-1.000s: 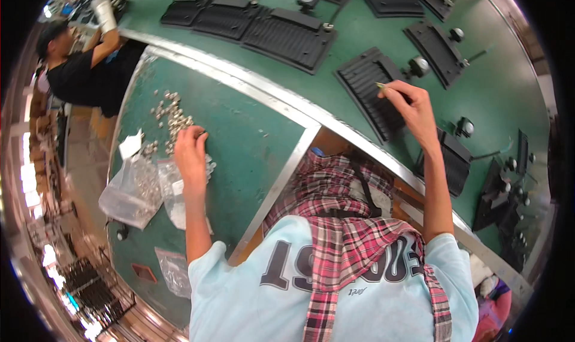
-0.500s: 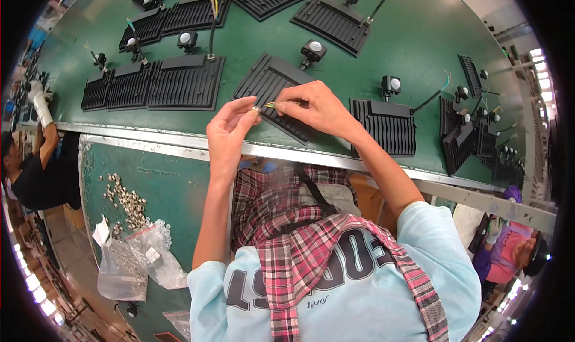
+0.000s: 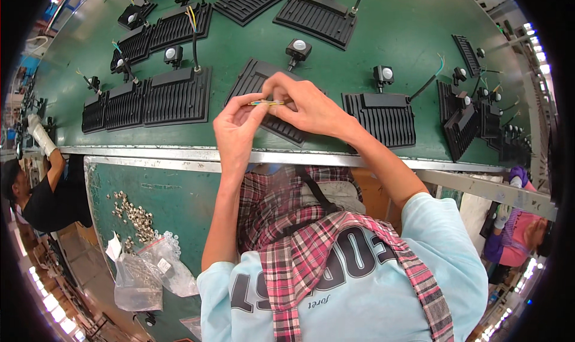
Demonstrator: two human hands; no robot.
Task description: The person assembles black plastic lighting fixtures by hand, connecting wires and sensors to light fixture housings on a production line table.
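Both of my hands meet over a black finned floodlight housing [image 3: 245, 81] that lies at a slant on the green table. Between my fingertips run thin coloured wires [image 3: 274, 103], yellow-green among them. My left hand [image 3: 235, 126] pinches a small metal fitting at the wire ends, mostly covered by its fingers. My right hand [image 3: 308, 108] is closed on the wires a little to the right. A black sensor head with a white dome [image 3: 298, 47] stands at the housing's far edge. Whether the wires pass through the fitting I cannot tell.
Several similar finned housings with sensors and cables, such as one floodlight [image 3: 380, 117], stand left, right and behind. On a lower green table [image 3: 185, 192] lie loose metal fittings [image 3: 135, 219] and plastic bags [image 3: 141, 282]. Other people work at far left and right.
My hands have come together: the wires in my right hand now reach in between my left fingertips, where the fitting was held apart from them. The whole view has shifted slightly.
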